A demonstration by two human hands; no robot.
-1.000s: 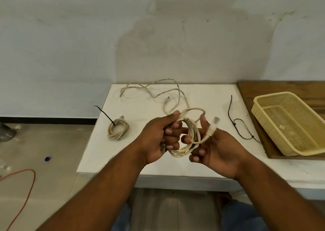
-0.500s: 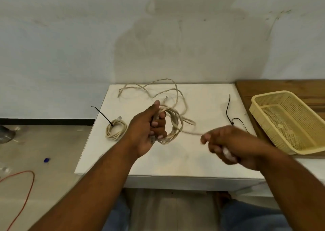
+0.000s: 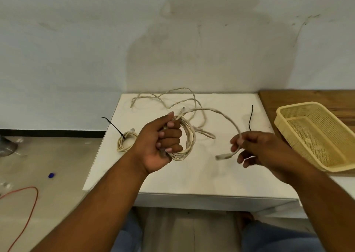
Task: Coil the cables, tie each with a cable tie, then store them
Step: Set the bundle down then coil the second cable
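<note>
My left hand (image 3: pixel 162 142) grips a coil of beige cable (image 3: pixel 189 140) above the white table (image 3: pixel 192 176). The cable's free end arcs to the right, where my right hand (image 3: pixel 257 150) pinches it near its plug (image 3: pixel 222 156). A second beige cable (image 3: pixel 163 100) lies loose at the back of the table. A small coiled cable (image 3: pixel 126 141) bound with a black cable tie (image 3: pixel 113 126) rests at the table's left edge. Another black cable tie (image 3: pixel 250 117) lies behind my right hand.
A yellow plastic basket (image 3: pixel 315 134) sits on a wooden surface (image 3: pixel 307 100) at the right. On the floor to the left lie an orange cord (image 3: pixel 28 207) and a blue cap (image 3: pixel 51 175). A wall stands right behind the table.
My hands have moved apart. The right hand drew the cable's end out of the coil to the right, and it now arcs between my hands. The left hand still holds the coil.
</note>
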